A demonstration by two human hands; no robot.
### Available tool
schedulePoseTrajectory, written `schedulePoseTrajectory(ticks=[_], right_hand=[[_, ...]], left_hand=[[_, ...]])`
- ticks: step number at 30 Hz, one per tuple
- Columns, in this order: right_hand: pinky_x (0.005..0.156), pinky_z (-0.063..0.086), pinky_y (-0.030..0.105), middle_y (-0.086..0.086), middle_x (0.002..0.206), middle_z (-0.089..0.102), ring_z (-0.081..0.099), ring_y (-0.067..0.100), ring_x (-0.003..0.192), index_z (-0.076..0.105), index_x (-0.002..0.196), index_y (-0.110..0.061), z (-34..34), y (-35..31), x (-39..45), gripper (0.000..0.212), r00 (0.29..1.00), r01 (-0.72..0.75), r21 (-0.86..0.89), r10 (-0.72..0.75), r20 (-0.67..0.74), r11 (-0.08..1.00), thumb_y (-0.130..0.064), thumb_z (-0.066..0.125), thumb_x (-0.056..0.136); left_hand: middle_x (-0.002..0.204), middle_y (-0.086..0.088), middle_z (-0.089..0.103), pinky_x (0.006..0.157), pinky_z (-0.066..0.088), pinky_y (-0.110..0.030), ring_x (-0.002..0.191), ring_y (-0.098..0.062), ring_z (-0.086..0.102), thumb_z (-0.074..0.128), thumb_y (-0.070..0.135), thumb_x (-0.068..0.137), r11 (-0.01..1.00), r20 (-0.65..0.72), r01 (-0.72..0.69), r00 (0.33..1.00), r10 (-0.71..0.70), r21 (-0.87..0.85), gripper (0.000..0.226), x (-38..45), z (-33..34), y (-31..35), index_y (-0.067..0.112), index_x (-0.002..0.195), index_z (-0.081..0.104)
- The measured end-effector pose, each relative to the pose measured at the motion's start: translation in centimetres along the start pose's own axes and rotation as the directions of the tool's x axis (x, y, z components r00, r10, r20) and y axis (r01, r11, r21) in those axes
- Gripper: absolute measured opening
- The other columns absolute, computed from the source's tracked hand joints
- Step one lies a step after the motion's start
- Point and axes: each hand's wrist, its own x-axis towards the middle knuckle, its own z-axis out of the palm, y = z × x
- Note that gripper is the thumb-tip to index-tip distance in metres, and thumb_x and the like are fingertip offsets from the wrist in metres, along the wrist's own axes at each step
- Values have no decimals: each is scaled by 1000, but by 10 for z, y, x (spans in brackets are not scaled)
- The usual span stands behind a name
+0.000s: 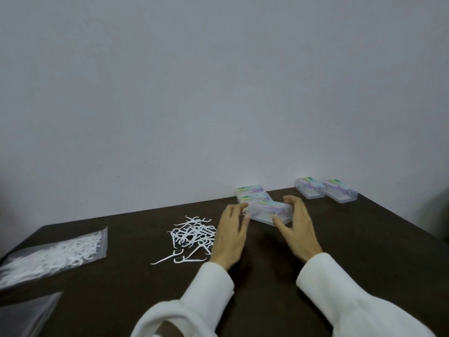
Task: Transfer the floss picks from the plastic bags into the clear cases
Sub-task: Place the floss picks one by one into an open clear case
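Observation:
A clear case (268, 211) with a pastel label lies on the dark table (352, 251), held between both hands. My left hand (230, 233) grips its left end and my right hand (297, 229) grips its right end, thumb at the front. A loose pile of white floss picks (192, 235) lies just left of my left hand. A plastic bag (51, 257) full of floss picks lies at the table's left edge. Two more clear cases (251, 193) sit right behind the held one.
Two further clear cases (309, 187) (340, 190) stand at the back right near the wall. A second plastic bag (21, 312) shows at the lower left corner. A plain grey wall (218, 93) rises behind the table.

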Motion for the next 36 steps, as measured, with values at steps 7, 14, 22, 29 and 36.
schedulePoseTrajectory(ticks=[7,14,22,29,36], right_hand=[[77,37,3,0,123,47,48,-1,104,41,125,-18,15,-8,-9,56,999,21,123,-26,37,992,-47,49,78],[90,35,14,-4,125,46,46,8,113,40,120,-26,10,-9,-13,49,994,50,26,-52,100,998,-50,45,78],[71,42,1,-3,115,40,47,-7,96,38,113,-20,8,-11,-14,29,995,87,5,-88,52,996,-25,56,91],[75,40,3,-6,126,38,48,-2,103,34,128,-19,8,-18,-17,55,986,132,-41,-127,109,990,-46,44,81],[103,27,19,-1,144,31,32,4,127,32,128,-33,11,-15,-19,56,969,153,-74,-135,206,985,-47,38,74]], left_hand=[[119,0,57,87,46,-28,106,-15,53,21,52,98,894,75,-274,961,265,353,47,-10,-10,-2,25,126,49],[95,5,62,73,48,-23,82,-11,59,40,32,91,721,111,-395,906,409,570,26,-5,-9,-5,24,109,56],[88,-3,66,91,34,-41,80,-18,63,84,23,57,495,165,-411,869,467,765,48,-7,-4,-2,12,99,65],[84,-4,65,98,29,-47,77,-19,64,83,17,56,553,47,-282,915,400,784,48,-6,-5,1,9,100,65],[101,0,66,104,23,-57,94,-18,63,65,20,78,636,-28,-141,968,248,758,39,-7,-9,0,12,116,63]])
